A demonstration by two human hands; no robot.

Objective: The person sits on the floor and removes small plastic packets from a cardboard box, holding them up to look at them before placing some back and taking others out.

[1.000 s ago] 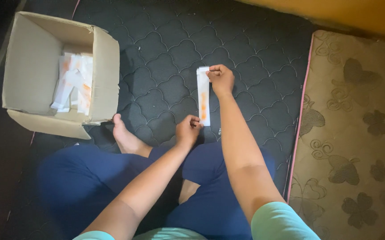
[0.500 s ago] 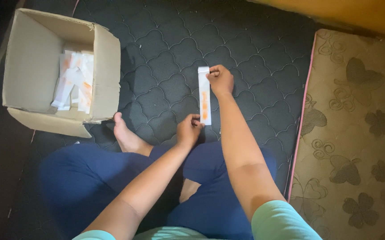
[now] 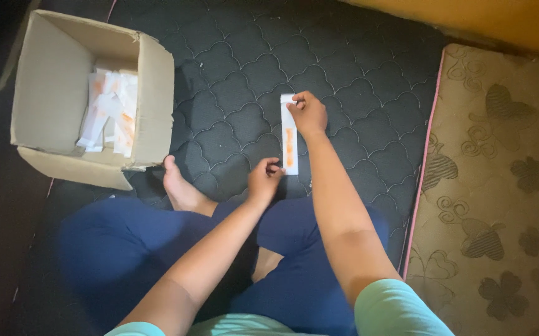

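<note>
A long white carton strip with orange print (image 3: 290,138) lies flat on the dark quilted mat (image 3: 238,81) in front of me. My right hand (image 3: 307,113) pinches its far end. My left hand (image 3: 264,179) touches its near end with the fingertips. I sit cross-legged in blue trousers, one bare foot (image 3: 179,186) resting on the mat to the left of the strip.
An open cardboard box (image 3: 58,81) stands at the upper left and holds several more white and orange cartons (image 3: 111,112). A beige mat with flower patterns (image 3: 500,186) lies to the right. A yellow edge (image 3: 500,18) runs along the top right.
Both hands stay on the strip's two ends. The strip and hands have hardly shifted on the mat.
</note>
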